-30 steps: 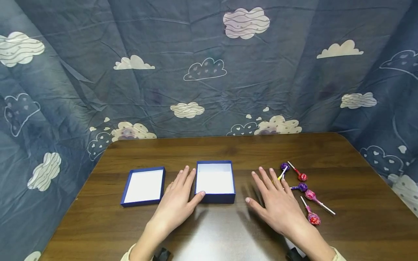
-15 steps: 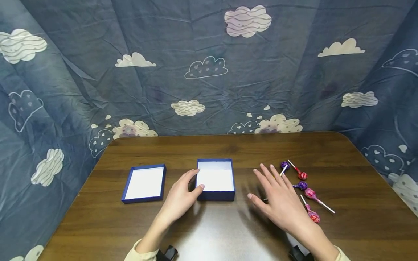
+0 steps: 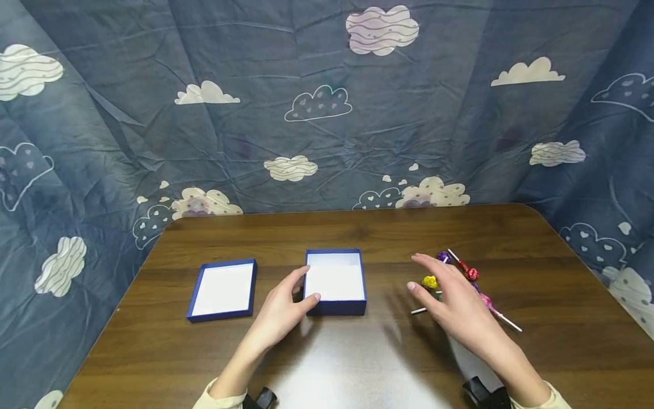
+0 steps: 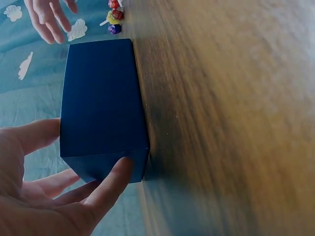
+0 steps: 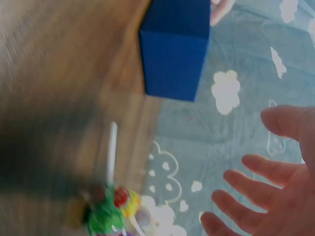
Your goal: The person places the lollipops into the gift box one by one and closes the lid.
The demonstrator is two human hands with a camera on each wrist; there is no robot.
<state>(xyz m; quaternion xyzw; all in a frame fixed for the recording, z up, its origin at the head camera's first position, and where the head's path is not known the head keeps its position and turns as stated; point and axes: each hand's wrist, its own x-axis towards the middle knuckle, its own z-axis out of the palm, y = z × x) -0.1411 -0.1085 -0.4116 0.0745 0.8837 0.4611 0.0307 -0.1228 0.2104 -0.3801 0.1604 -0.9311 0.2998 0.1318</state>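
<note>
A dark blue square box (image 3: pixel 337 307) with a white inside stands open on the wooden table. My left hand (image 3: pixel 282 309) grips its left side, thumb by the near corner and forefinger at the rim. The left wrist view shows thumb and fingers against the blue wall (image 4: pixel 103 98). My right hand (image 3: pixel 462 304), fingers spread and holding nothing, hovers over several wrapped lollipops. Visible there are a yellow lollipop (image 3: pixel 430 282), a red lollipop (image 3: pixel 472 274), a purple lollipop (image 3: pixel 443 257) and a pink lollipop (image 3: pixel 485 300). In the right wrist view a green lollipop (image 5: pixel 106 216) lies below the fingers.
The shallow blue lid (image 3: pixel 222 289) lies left of the box, its white inside facing up. All of this is on a brown wooden table (image 3: pixel 378 233). Behind it hangs a dark blue cloth (image 3: pixel 429 125) printed with clouds.
My left hand has gone from lying flat beside the box to gripping its left side. My right hand has moved slightly right and turned, uncovering the yellow lollipop.
</note>
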